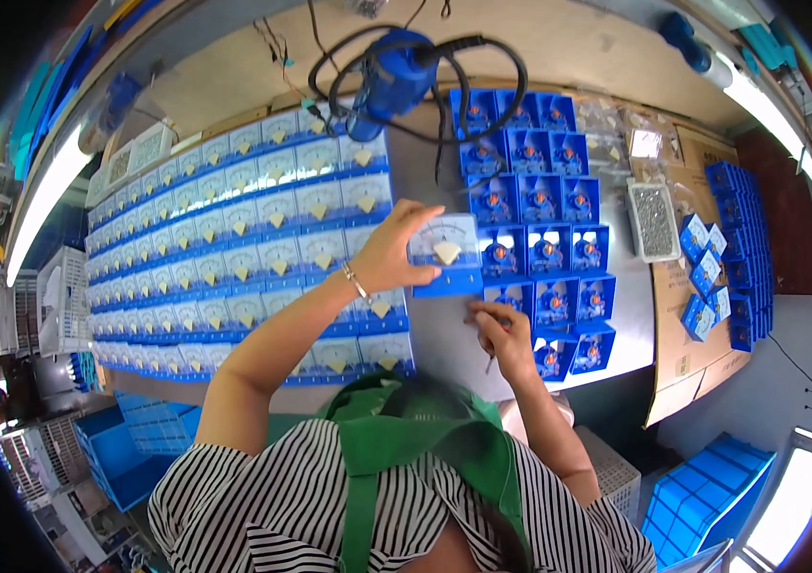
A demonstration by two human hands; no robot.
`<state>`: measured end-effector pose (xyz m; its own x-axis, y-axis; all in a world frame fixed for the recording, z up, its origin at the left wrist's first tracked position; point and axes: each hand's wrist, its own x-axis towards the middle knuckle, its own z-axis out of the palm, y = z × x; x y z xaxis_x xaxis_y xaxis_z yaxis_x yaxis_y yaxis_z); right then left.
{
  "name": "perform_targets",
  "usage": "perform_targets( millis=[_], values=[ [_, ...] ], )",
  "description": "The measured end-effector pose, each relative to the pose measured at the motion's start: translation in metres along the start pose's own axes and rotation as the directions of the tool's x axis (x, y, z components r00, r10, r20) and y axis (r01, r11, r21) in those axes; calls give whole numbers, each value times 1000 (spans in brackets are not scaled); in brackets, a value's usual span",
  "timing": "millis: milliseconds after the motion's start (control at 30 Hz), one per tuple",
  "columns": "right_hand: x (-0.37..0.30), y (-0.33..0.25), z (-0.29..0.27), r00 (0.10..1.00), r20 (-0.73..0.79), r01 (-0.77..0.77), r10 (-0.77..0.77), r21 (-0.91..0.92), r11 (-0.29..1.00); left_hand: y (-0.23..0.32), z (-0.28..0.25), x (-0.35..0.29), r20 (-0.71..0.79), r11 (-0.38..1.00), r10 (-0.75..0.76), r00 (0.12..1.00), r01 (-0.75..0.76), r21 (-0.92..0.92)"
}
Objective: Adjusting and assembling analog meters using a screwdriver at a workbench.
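- The left hand (389, 253) holds a meter (446, 256), a small panel gauge with a white dial face above a blue base, flat on the grey worktop (425, 172).
- Its fingers (422, 212) curl over the meter's top-left edge, the thumb low at the left side; they are closed on the housing, not spread.
- The right hand (504, 334) sits just below and right of the meter, fingers pinched narrow around a thin tool (489, 363), probably a small screwdriver; its tip is too small to make out.
- To do this step well, it seems best to keep the left hand pressing the meter steady, so the dial stays level while the right hand brings the tool in.
- The fingers should stay clear of the dial window, so the face remains readable.
- The meter lies between the two hands: touching the left fingers, near but apart from the right ones.
- Left of it lie rows of finished meters (234, 229); right of it stand open blue housings (544, 248) with orange parts inside.
- A tray of screws (654, 222) rests further right, and a blue power tool (391, 81) hangs above.
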<state>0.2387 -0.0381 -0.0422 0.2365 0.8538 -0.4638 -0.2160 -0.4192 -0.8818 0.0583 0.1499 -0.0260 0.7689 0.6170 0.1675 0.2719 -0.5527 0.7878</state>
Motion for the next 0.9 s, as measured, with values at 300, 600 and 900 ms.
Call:
perform_targets(
  millis=[300, 600, 900],
  values=[
    [-19, 30, 28, 989, 136, -2, -61, 420, 908, 78, 21, -81, 46, 767, -332, 942, 297, -569],
    [-34, 26, 42, 946, 317, -84, -68, 441, 894, 86, 10, -109, -18, 787, -303, 953, 239, -569],
    [-44, 38, 71, 945, 249, 50, -212, 530, 847, 84, -6, -130, -3, 747, -307, 952, 239, -620]
  ],
)
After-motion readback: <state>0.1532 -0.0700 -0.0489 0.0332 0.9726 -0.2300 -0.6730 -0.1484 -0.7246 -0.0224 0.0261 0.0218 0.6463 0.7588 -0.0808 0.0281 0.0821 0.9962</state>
